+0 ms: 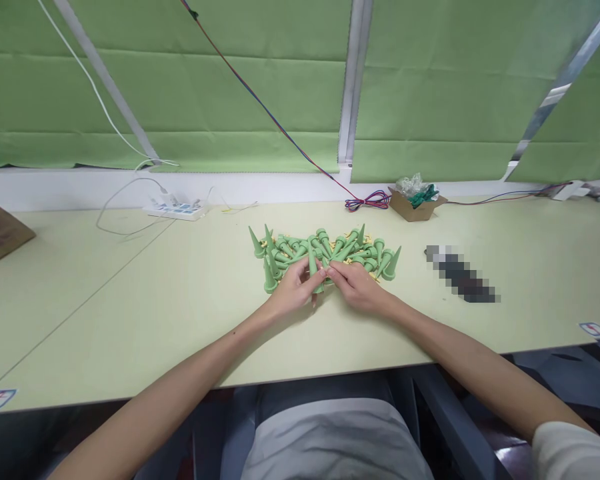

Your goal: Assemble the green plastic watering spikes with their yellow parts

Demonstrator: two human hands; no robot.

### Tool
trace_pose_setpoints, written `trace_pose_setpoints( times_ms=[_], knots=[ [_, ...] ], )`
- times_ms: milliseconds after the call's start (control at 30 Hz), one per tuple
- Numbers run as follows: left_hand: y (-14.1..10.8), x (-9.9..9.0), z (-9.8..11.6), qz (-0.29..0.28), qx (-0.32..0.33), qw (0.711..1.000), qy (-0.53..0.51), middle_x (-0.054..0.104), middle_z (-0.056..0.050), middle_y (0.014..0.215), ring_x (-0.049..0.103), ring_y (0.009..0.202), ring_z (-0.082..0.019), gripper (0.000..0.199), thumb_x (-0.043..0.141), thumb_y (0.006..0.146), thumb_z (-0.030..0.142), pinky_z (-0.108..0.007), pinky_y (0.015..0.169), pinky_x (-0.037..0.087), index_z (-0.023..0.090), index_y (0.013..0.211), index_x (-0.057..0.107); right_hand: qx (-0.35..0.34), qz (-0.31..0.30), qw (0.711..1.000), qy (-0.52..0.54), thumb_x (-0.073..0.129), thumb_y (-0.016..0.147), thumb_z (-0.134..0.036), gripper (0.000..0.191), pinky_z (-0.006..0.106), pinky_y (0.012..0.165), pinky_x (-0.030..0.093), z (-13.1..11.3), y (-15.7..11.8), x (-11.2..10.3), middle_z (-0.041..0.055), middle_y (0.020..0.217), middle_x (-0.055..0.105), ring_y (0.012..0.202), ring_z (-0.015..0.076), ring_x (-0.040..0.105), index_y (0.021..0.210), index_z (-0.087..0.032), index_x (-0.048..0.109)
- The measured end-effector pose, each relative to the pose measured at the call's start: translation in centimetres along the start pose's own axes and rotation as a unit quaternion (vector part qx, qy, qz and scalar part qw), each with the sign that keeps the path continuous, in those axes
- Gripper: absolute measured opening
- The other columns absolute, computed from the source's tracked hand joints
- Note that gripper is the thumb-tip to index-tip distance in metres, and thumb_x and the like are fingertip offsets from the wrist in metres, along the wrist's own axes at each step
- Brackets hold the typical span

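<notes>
A heap of green cone-shaped plastic spikes (pixel 330 250) lies on the pale table (pixel 180 300), with small yellow bits among them. My left hand (pixel 293 290) and my right hand (pixel 357 287) meet at the near edge of the heap. Together they hold one green spike (pixel 314 270), its point up between my fingertips. Exactly which fingers of each hand grip it is hard to tell.
A white power strip (pixel 175 210) with cables sits at the back left. A small cardboard box (pixel 415 203) with green parts stands at the back right. A blurred dark object (pixel 463 275) lies to the right. A brown bag (pixel 0 230) sits far left.
</notes>
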State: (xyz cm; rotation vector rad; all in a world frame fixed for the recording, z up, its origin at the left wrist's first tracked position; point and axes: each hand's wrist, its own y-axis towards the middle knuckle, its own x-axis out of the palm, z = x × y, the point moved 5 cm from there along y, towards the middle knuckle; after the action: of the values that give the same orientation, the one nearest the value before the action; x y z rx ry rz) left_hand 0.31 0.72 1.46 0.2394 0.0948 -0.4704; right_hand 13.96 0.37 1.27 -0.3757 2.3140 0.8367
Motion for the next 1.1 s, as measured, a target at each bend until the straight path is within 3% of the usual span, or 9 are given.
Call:
trace_pose_setpoints(
  times_ms=[300,567,767,1100],
  knots=[
    [0.0,0.0,0.6,0.007,0.022,0.999,0.032,0.055,-0.003,0.081,0.053,0.060,-0.012,0.031,0.062,0.086,0.048,-0.025,0.048,0.050,0.018,0.088,0.054,0.047,0.000,0.996,0.075,0.032,0.102,-0.041,0.041,0.027,0.055,0.028,-0.2,0.2,0.0,-0.0040,0.057,0.036,0.054,0.0125,0.034,0.067,-0.021,0.037],
    [-0.1,0.0,-0.1,0.020,0.038,0.996,0.082,0.057,-0.003,0.083,0.051,0.060,-0.012,0.027,0.060,0.087,0.044,-0.024,0.050,0.044,0.019,0.096,0.055,0.081,-0.006,0.990,0.111,0.033,0.101,-0.045,0.041,0.026,0.052,0.027,0.4,0.2,0.1,-0.0042,0.056,0.034,0.052,0.0122,0.031,0.067,-0.021,0.037],
    [-0.4,-0.2,0.7,0.061,0.099,0.974,0.194,0.059,-0.004,0.082,0.051,0.071,-0.016,0.021,0.062,0.085,0.039,-0.026,0.061,0.042,0.019,0.089,0.060,0.086,-0.011,0.991,0.102,0.034,0.100,-0.042,0.041,0.026,0.052,0.027,0.6,0.2,0.0,-0.0038,0.054,0.036,0.052,0.0122,0.032,0.064,-0.021,0.037],
    [-0.6,0.3,1.2,0.036,0.197,0.929,0.311,0.057,-0.005,0.086,0.053,0.081,-0.019,0.011,0.049,0.094,0.027,-0.032,0.076,0.043,0.020,0.087,0.054,0.092,-0.012,0.989,0.113,0.034,0.099,-0.048,0.045,0.026,0.050,0.028,1.1,0.4,0.1,-0.0039,0.052,0.035,0.050,0.0122,0.033,0.063,-0.022,0.035]
  ],
)
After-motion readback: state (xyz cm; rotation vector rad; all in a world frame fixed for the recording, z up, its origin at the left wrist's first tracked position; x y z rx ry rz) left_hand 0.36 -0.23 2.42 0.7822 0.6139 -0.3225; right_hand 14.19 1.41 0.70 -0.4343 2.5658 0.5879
